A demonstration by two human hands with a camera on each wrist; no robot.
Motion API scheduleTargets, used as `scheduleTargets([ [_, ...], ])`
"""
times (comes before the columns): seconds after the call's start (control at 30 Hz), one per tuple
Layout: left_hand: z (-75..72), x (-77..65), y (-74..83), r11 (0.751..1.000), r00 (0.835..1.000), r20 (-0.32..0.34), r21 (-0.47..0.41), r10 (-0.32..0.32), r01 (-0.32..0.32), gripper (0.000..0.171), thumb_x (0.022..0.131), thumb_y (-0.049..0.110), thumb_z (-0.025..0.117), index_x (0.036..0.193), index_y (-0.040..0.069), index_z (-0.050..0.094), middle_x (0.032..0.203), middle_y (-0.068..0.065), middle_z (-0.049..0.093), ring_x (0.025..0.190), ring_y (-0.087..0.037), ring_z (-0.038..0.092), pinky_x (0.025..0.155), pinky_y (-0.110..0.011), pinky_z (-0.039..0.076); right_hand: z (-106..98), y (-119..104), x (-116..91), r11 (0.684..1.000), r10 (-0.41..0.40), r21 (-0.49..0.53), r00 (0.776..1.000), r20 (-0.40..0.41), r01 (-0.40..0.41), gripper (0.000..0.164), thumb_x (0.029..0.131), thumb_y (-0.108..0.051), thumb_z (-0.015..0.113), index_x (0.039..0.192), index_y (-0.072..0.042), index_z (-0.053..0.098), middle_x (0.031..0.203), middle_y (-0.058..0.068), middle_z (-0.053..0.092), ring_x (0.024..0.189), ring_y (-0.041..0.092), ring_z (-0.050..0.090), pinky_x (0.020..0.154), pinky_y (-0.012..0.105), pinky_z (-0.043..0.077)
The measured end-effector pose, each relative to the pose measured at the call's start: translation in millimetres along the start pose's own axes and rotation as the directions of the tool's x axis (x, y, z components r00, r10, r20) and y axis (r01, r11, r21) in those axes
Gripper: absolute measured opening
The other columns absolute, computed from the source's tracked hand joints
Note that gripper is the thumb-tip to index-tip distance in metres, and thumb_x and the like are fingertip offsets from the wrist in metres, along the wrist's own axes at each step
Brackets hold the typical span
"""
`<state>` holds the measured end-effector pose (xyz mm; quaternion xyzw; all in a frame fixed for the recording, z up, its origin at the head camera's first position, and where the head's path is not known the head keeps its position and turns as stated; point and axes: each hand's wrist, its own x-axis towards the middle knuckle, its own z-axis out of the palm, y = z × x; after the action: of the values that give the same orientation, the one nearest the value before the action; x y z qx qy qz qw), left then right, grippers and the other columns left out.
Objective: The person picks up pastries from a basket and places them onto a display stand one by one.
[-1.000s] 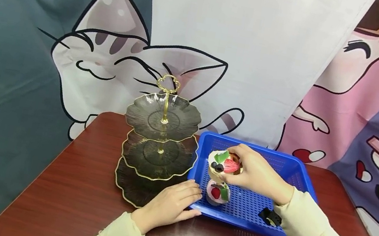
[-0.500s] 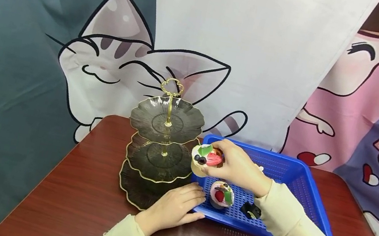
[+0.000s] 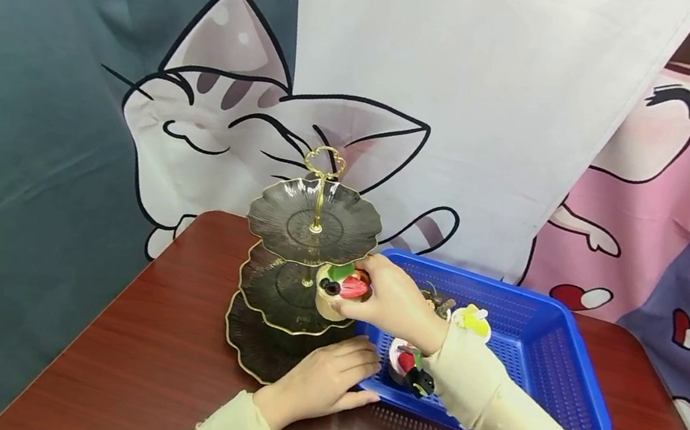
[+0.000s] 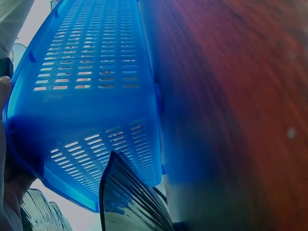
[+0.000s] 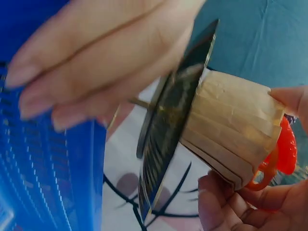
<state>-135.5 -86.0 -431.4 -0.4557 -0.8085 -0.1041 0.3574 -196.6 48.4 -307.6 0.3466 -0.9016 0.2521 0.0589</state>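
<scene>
My right hand pinches a cupcake topped with a strawberry slice, dark berries and a green leaf. It is over the right side of the middle plate of a three-tier cake stand with gold scalloped edges. In the right wrist view the cupcake's pale pleated wrapper is close to the dark plate; whether they touch I cannot tell. My left hand rests with fingers extended on the near left corner of a blue plastic basket, beside the stand's bottom plate.
Inside the basket are a pink cupcake with a red berry, partly behind my right wrist, a yellow-topped one and a brown-topped one. The stand's gold handle rises above its top plate. A cartoon curtain hangs behind the wooden table.
My right hand has carried the cupcake left, out from above the basket to the stand's middle plate. More cupcakes in the basket are uncovered. My left hand stays at the basket's corner.
</scene>
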Motion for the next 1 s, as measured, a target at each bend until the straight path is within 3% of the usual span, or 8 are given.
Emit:
scheduleTargets([
  [0.2, -1.1, 0.4, 1.2, 1.000, 1.000, 0.017, 0.017, -0.020, 0.019, 0.035, 0.080, 0.042, 0.075, 0.100, 0.013, 0.071, 0.103, 0.003, 0.071, 0.108, -0.011, 0.063, 0.108, -0.025, 0.045, 12.9, -7.0, 9.4, 0.999, -0.033, 0.025, 0.999, -0.006, 0.033, 0.040, 0.072, -0.036, 0.076, 0.100, -0.010, 0.063, 0.088, 0.000, 0.061, 0.076, 0.011, 0.055, 0.064, 0.023, 0.049],
  [0.67, 5.6, -3.1, 2.9, 0.998, 1.000, -0.001, 0.055, 0.015, -0.015, 0.036, 0.085, 0.045, 0.069, 0.099, 0.012, 0.071, 0.102, 0.003, 0.070, 0.106, -0.011, 0.063, 0.108, -0.023, 0.044, 34.9, -14.6, 16.0, 0.997, -0.072, 0.016, 0.997, -0.023, 0.073, 0.036, 0.072, -0.034, 0.078, 0.097, -0.011, 0.065, 0.084, -0.002, 0.067, 0.074, 0.009, 0.060, 0.063, 0.021, 0.050],
  [0.83, 4.1, -3.1, 2.8, 0.998, 1.000, 0.003, 0.063, 0.002, -0.002, 0.037, 0.081, 0.046, 0.072, 0.098, 0.013, 0.071, 0.102, 0.004, 0.070, 0.106, -0.011, 0.063, 0.108, -0.023, 0.044, 38.3, -15.8, 19.2, 0.998, -0.069, 0.009, 0.997, -0.032, 0.069, 0.039, 0.073, -0.037, 0.077, 0.099, -0.011, 0.065, 0.087, -0.001, 0.069, 0.078, 0.011, 0.063, 0.069, 0.025, 0.053],
  [1.0, 3.3, -3.7, 1.1, 0.997, 1.000, 0.005, 0.071, 0.002, -0.002, 0.039, 0.081, 0.047, 0.072, 0.098, 0.013, 0.071, 0.102, 0.004, 0.070, 0.106, -0.011, 0.063, 0.108, -0.023, 0.044, 42.7, -15.2, 22.5, 0.995, -0.081, 0.057, 0.994, -0.069, 0.085, 0.050, 0.072, -0.034, 0.080, 0.112, -0.010, 0.061, 0.098, 0.002, 0.068, 0.088, 0.013, 0.064, 0.081, 0.030, 0.056],
])
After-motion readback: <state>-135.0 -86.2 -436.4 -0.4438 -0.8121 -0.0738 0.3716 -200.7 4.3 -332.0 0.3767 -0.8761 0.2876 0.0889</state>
